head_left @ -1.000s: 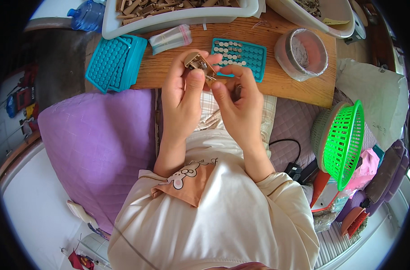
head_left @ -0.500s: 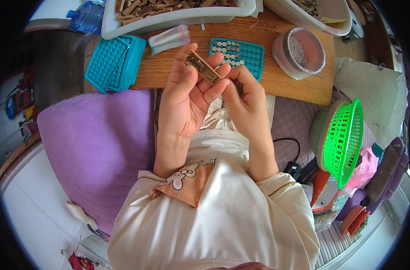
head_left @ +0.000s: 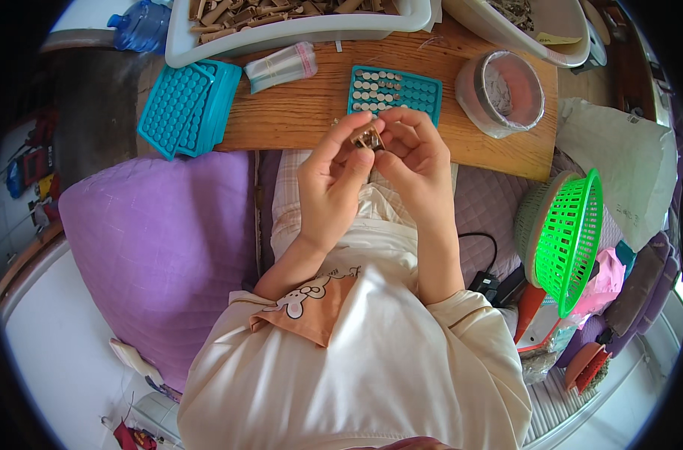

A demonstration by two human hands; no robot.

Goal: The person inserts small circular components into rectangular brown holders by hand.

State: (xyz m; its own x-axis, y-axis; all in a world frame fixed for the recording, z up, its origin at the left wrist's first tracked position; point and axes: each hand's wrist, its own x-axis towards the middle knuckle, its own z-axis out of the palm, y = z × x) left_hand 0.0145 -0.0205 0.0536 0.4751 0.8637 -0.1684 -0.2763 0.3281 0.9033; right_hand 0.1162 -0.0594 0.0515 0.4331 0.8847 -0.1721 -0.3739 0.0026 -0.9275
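Between both hands, above my lap at the table's near edge, is a small brown plastic casing (head_left: 367, 138), its hollow end turned up toward me. My left hand (head_left: 332, 176) pinches it with thumb and fingers from the left. My right hand (head_left: 415, 165) closes on its right side, thumb below and fingers curled behind. Small metal parts seem to glint inside, too small to name. Just beyond my fingers lies a teal tray (head_left: 420, 94) with round pockets; white and silvery discs fill its left part, and my fingers hide its near edge.
A white tub (head_left: 296, 28) of brown casings stands at the back, another white tub (head_left: 551, 49) at back right. On the wooden table (head_left: 281, 120) are stacked teal trays (head_left: 184, 109), a clear plastic bag (head_left: 281, 67) and a lined round container (head_left: 499, 94). A green basket (head_left: 570, 240) stands right.
The casing has come down nearer to me and been turned end-up. My left hand, spread before, has curled round it; my right hand has closed in beside it.
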